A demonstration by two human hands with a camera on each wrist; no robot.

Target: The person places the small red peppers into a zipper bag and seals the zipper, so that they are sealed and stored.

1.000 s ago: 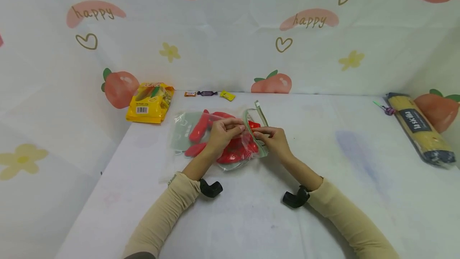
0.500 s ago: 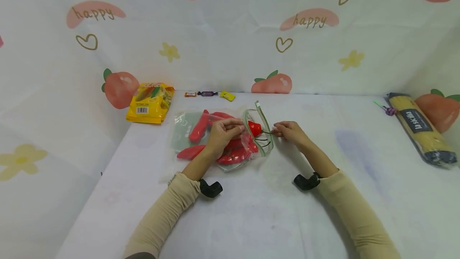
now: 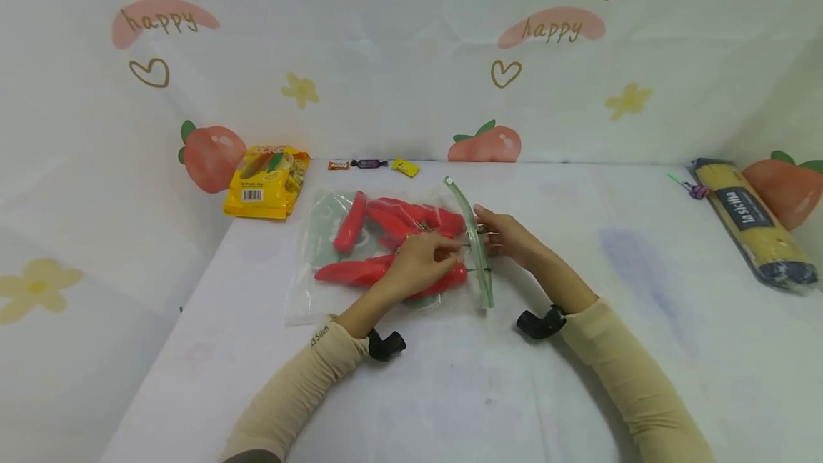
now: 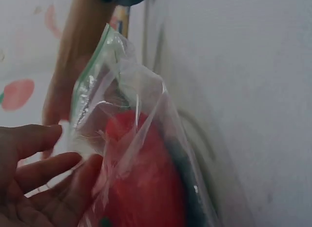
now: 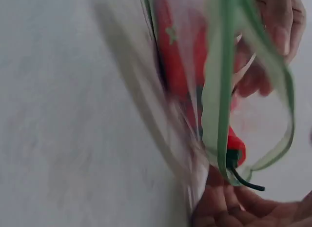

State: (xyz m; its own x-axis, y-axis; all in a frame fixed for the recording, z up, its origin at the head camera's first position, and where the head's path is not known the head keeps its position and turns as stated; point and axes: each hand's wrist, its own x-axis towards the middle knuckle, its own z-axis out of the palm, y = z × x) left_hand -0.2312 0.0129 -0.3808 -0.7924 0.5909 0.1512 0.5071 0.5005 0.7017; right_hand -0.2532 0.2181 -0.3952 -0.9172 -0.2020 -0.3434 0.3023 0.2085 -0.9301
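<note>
A clear zip bag (image 3: 302,306) with a green zip edge lies on the table, and several red chili peppers (image 3: 352,274) are inside it. My left hand (image 3: 421,263) is over the peppers near the mouth. In the left wrist view, the fingers (image 4: 46,171) lie loosely against the plastic. Just beyond the green zip edge (image 3: 479,263) is my right hand (image 3: 511,238), its fingers at the bag's mouth. The right wrist view shows the mouth gaping, with one pepper's dark stem (image 5: 248,184) poking out above the right fingers (image 5: 258,207).
A yellow snack packet (image 3: 266,184) stands at the back left. Small wrapped candies, one of them yellow (image 3: 405,167), lie along the back edge. At the far right are a lollipop (image 3: 697,191) and a pasta pack (image 3: 752,220). A printed cloth backdrop (image 3: 398,63) rises behind.
My right hand has let go of a pepper's stem and moved to the zip edge. The left hand has shifted right and nearer me. The bag's mouth has swung and looks narrower from above.
</note>
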